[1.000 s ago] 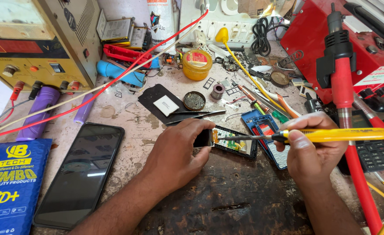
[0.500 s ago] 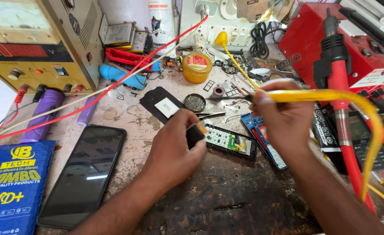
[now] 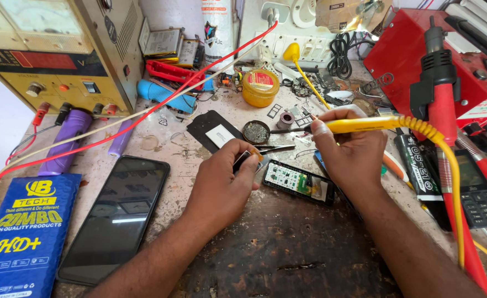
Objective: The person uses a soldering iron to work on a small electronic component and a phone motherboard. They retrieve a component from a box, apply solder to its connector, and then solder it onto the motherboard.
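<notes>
My left hand (image 3: 224, 185) is closed on a small dark piece with an orange end (image 3: 253, 159), just left of an opened phone circuit board (image 3: 298, 182) lying on the bench. My right hand (image 3: 349, 152) grips a yellow soldering iron (image 3: 365, 124). Its thin tip points left and reaches a small round dark tin (image 3: 255, 132). Black tweezers (image 3: 276, 148) lie between the tin and the board. The iron's yellow coiled cord (image 3: 448, 160) runs off to the right.
A black smartphone (image 3: 116, 215) and a blue box (image 3: 22, 237) lie at the left. A yellow power supply (image 3: 50, 55) with red and white leads stands back left. At the right are a red rework station (image 3: 464, 60), its red handle (image 3: 442, 110) and a keypad phone (image 3: 475, 193). A yellow tin (image 3: 260, 87) sits behind.
My right hand has lifted the soldering iron off the circuit board and swung its tip back to the round dark tin. My left hand has stayed by the board.
</notes>
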